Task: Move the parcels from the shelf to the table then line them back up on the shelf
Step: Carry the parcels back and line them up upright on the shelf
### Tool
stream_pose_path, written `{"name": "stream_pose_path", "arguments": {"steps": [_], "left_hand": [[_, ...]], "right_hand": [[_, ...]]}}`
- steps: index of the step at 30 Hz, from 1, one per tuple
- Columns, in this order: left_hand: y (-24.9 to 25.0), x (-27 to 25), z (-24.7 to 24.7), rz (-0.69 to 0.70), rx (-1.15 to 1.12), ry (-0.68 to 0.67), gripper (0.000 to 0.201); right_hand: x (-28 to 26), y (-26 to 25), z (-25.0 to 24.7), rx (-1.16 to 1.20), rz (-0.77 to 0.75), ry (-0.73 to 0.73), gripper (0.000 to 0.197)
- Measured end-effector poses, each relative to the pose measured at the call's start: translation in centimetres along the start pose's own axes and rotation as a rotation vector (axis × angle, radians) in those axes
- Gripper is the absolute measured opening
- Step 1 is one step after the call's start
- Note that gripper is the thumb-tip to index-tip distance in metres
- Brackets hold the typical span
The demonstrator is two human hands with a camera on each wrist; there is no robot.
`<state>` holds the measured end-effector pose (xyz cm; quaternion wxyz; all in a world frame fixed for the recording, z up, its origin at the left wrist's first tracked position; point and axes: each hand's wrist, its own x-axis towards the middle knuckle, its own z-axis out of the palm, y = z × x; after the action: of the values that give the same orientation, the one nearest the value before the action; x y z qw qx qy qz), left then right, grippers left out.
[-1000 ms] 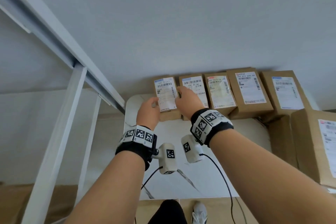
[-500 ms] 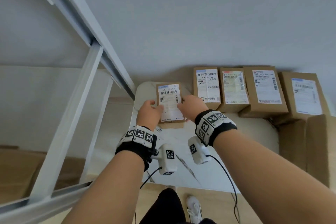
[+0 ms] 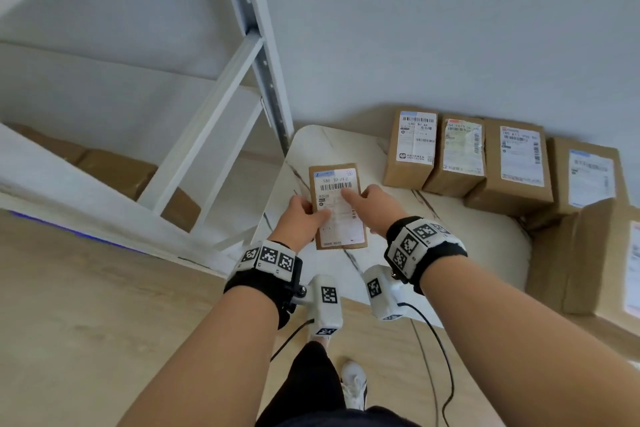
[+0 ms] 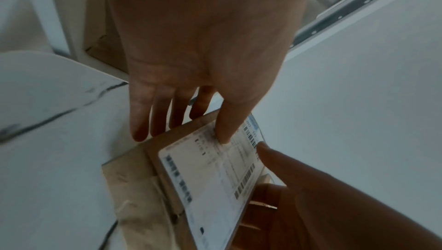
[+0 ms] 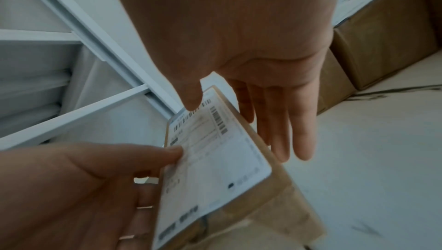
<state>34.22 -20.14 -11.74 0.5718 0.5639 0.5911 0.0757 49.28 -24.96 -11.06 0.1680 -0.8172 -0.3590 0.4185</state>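
A person holds a small brown parcel (image 3: pixel 337 208) in both hands above the near left corner of a white marbled worktop (image 3: pixel 460 253), its white shipping label facing up. The left hand (image 3: pixel 301 217) grips the parcel's left edge — thumb pressed on the label, fingers extended beneath — while the right hand (image 3: pixel 372 206) takes the opposite edge the same way, thumb on the barcode and fingers reaching under the box. Beyond the parcel, along the worktop's far edge against the pale wall, four more labelled cardboard parcels (image 3: pixel 516 163) stand side by side, touching one another; a larger carton (image 3: pixel 588 253) sits at the worktop's right end. To the left of the worktop rises a white metal shelf frame (image 3: pixel 263 55), with brown boxes (image 3: pixel 117 173) lying on its lower level.
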Motion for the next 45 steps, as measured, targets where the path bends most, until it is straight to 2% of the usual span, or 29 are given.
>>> {"name": "stream_pose_path", "arguments": {"steps": [4, 8, 13, 16, 20, 25, 31, 34, 40, 45], "left_hand": [[-2.2, -4.2, -0.3, -0.030, 0.048, -0.006, 0.036], [-4.6, -7.4, -1.2, -0.062, -0.004, -0.018, 0.034], [-8.9, -11.2, -3.7, -0.128, -0.127, 0.011, 0.034], [-11.3, -12.9, -5.7, -0.135, -0.185, 0.040, 0.017], [-15.2, -14.8, -9.5, -0.196, -0.231, 0.049, 0.028], [-20.7, -18.0, -17.0, -0.193, -0.265, 0.112, 0.025], [-26.6, -22.2, -29.2, -0.141, -0.349, 0.260, 0.018], [-29.0, -24.3, -34.6, -0.105, -0.397, 0.322, 0.025], [-32.0, -27.1, -43.5, -0.034, -0.488, 0.437, 0.034], [-33.0, -26.8, -49.6, 0.016, -0.561, 0.505, 0.028]], "right_hand": [[-3.1, 1.1, 2.2, -0.004, -0.041, -0.063, 0.062], [-5.8, 1.4, 3.8, -0.034, -0.037, -0.129, 0.063], [-9.2, -0.1, 7.3, -0.135, -0.067, -0.198, 0.067], [-10.6, -1.3, 9.9, -0.175, -0.103, -0.206, 0.067], [-12.7, -4.0, 14.5, -0.241, -0.146, -0.240, 0.060], [-16.0, -9.6, 21.7, -0.226, -0.176, -0.331, 0.059], [-21.0, -19.1, 31.9, -0.258, -0.352, -0.325, 0.061], [-23.0, -23.4, 36.4, -0.241, -0.423, -0.317, 0.060], [-26.0, -30.8, 43.0, -0.191, -0.555, -0.262, 0.050], [-26.1, -36.1, 47.0, -0.136, -0.618, -0.228, 0.050]]}}
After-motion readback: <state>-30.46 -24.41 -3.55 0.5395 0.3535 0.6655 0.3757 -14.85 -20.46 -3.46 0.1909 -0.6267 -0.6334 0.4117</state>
